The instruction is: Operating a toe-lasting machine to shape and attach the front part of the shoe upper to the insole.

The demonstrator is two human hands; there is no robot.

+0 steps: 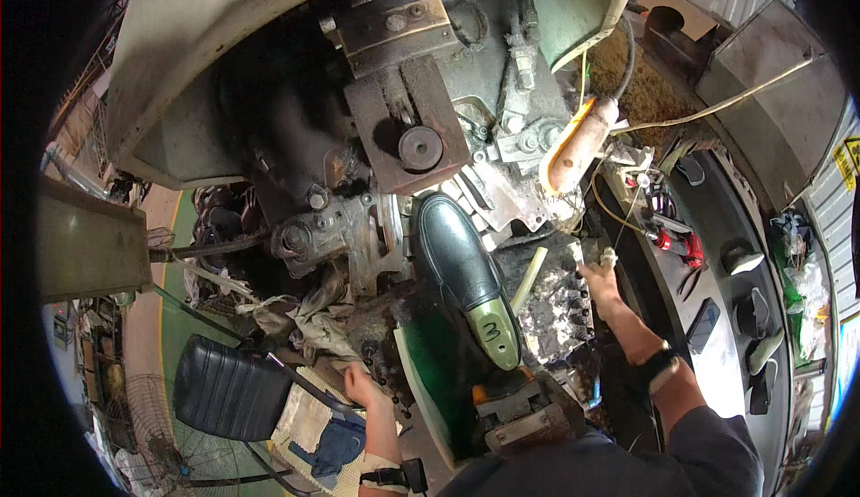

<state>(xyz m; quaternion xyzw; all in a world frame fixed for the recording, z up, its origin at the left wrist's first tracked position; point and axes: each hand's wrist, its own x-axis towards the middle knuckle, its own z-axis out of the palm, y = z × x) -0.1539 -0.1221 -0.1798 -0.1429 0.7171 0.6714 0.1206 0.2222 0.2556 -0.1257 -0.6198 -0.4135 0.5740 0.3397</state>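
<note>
A black leather shoe upper [452, 250] sits on a green shoe last [494, 334], its toe under the dark press head [408, 129] of a machine. The last's heel end points toward me, over a metal support [528, 416]. My right hand [602, 284] is at the right of the shoe, beside a worn block with several small knobs [580, 304]; its whitish-covered fingertips are apart and seem to hold nothing. My left hand [362, 388] is low on the left, by small dark knobs [374, 360] and near a chair's armrest; its fingers are mostly hidden.
A black chair [231, 388] with dark cloth [331, 448] on its seat stands at the left. A lit lamp [580, 146] hangs right of the press head. On the right bench lie red-handled pliers [690, 250], a phone [703, 325] and several dark shoe pieces [752, 313].
</note>
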